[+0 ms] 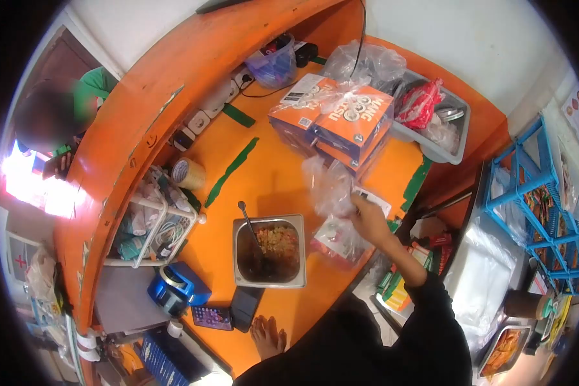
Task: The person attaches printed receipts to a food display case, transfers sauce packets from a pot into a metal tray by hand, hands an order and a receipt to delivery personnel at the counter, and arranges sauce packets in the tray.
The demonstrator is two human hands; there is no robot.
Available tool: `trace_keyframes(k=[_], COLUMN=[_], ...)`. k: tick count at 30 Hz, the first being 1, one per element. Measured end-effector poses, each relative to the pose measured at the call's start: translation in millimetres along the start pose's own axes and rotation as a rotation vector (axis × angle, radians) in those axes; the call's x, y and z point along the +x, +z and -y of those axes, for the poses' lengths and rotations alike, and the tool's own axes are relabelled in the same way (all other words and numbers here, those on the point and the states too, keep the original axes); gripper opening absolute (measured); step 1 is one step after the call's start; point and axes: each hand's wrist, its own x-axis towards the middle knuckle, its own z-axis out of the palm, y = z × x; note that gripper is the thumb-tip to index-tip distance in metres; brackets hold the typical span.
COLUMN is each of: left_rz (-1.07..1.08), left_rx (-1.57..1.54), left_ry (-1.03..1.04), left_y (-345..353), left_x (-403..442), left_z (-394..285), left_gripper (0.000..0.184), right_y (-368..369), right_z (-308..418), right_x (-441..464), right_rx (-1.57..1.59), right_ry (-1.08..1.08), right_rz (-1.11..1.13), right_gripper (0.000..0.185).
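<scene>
My right hand (370,220) is closed on the gathered top of a clear plastic bag (328,186). The bag's lower part, with a white printed label and reddish contents I cannot make out, rests on the orange counter (283,186). My left hand (268,336) lies flat near the counter's front edge, fingers stretched out and holding nothing. Between the hands stands a square metal container (270,281) of chopped, yellowish-brown food, a spoon (246,219) leaning in it. Two phones lie beside my left hand, a black phone (246,309) and one with a lit screen (212,317).
Behind the bag sit plastic-wrapped orange boxes (354,122) and a grey bin (453,145). A white wire basket (161,225), a tape roll (188,174) and a blue tape dispenser (179,287) stand left. A blue rack (527,193) is at right. Another person (96,83) is beyond the counter wall.
</scene>
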Motion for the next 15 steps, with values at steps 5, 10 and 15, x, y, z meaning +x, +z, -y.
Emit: trace_keyframes(k=[5, 10, 15], left_rz=[-0.034, -0.055, -0.061], left_rx=[0.003, -0.018, -0.023], left_ry=[0.012, -0.003, 0.01], left_y=[-2.3, -2.5, 0.3], left_x=[0.1, -2.5, -7.4], left_z=[-5.0, -4.3, 6.9], left_gripper=[0.041, 0.041, 0.046], right_y=[-9.8, -49.0, -113.9], right_z=[12.2, 43.3, 126.6], right_x=[9.1, 6.8, 70.9], right_rx=[0.193, 0.168, 0.263], right_ry=[0.182, 0.077, -0.283], right_rz=[-0.001, -0.201, -0.32], right_gripper=[0.036, 0.05, 0.048])
